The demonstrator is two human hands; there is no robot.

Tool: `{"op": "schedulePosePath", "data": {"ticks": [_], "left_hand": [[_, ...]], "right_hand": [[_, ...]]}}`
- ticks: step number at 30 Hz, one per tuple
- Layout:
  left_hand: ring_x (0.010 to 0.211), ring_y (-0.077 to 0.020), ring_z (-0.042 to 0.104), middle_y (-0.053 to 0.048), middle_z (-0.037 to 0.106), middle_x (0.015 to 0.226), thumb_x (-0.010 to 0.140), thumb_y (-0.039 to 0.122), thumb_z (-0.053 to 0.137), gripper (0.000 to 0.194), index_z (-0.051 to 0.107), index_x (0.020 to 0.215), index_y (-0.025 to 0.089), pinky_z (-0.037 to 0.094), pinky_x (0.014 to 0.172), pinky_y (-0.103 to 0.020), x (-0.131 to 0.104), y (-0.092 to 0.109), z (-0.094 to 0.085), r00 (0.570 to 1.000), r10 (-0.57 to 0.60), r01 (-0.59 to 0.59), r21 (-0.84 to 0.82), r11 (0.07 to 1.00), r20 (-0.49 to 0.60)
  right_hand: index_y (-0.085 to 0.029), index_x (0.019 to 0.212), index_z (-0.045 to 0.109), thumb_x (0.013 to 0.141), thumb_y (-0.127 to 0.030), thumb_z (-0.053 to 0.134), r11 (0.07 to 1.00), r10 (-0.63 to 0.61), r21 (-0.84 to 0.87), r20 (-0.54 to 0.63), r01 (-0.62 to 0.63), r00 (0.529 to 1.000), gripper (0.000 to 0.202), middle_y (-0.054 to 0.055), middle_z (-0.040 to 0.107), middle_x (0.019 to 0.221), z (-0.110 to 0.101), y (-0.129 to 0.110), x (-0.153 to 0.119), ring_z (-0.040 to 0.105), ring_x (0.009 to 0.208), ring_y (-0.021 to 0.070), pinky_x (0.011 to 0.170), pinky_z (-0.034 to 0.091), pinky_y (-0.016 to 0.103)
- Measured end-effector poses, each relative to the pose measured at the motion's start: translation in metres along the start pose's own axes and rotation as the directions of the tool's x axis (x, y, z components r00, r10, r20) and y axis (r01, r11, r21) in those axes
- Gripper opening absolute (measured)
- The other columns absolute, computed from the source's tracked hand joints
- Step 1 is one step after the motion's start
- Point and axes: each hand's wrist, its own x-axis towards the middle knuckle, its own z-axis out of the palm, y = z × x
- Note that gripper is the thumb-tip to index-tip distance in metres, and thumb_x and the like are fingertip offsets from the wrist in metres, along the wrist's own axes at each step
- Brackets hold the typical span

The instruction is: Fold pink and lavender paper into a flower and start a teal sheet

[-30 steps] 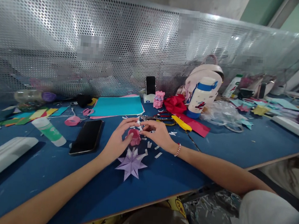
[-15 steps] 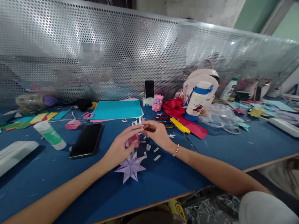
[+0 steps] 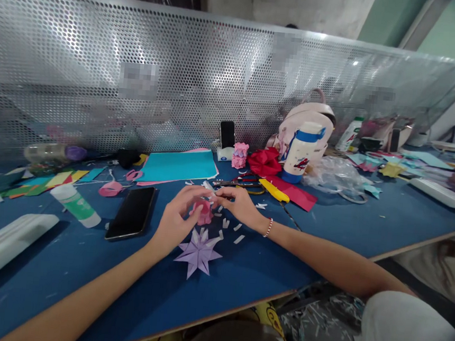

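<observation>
Your fingertips have drawn apart a little since half a second ago, and the pink paper ring point(image 3: 206, 217) shows its open mouth again, where your left fingers were covering most of it. It sits just below the centre of the frame, above the purple paper star point(image 3: 198, 254), which stays where it was on the blue table point(image 3: 266, 275).

Your left hand point(image 3: 172, 217) is part curled, with the thumb at the ring's near rim and the fingers arched over its far side, so it has hold of the ring lightly. Your right hand point(image 3: 243, 206) is closed to a fine pinch, thumb against forefinger, on a white paper bit point(image 3: 213, 194) that reaches toward your left fingertips. The bit is too small and blurred to tell its shape or whether both hands grip it.

Your right hand has also dropped slightly and uncovers more of the scissors point(image 3: 248, 180), which lie behind it beside the yellow-handled cutter point(image 3: 275, 190). The white clippings point(image 3: 239, 239) right of the star look undisturbed.

For the work in hand, this reads as a small adjustment at the white bit rather than a finished step: the ring is still in your hold, and nothing new has been set down. With the mouth in view, you can judge the ring's position better, though its far side remains hidden.
</observation>
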Motion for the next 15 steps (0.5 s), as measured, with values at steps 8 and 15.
{"op": "schedulePosePath", "data": {"ticks": [8,15], "left_hand": [[0.112,-0.0233,0.065,-0.008,0.064,0.118,0.094,0.021,0.058,0.015,0.067,0.106,0.021,0.053,0.099,-0.039,0.0036,0.0003,-0.0014,0.985,-0.054,0.063,0.051,0.997,-0.165],[0.102,-0.0263,0.06,-0.007,0.063,0.106,0.092,0.031,0.063,0.016,0.057,0.104,0.021,0.049,0.083,-0.037,0.0073,-0.003,-0.009,1.0,-0.023,0.028,0.557,0.83,-0.015]], "right_hand": [[-0.019,0.091,0.078,0.089,-0.018,0.064,0.998,-0.003,-0.068,-0.061,-0.001,0.998,0.014,0.001,0.078,0.083,-0.0001,-0.0047,0.002,0.067,0.077,0.0143,0.067,0.045,0.023],[-0.024,0.096,0.078,0.091,-0.023,0.067,0.934,-0.146,-0.337,-0.066,0.116,0.987,0.012,0.001,0.078,0.09,-0.0015,-0.0064,-0.002,0.067,0.084,0.0174,0.074,0.047,0.028]]}}
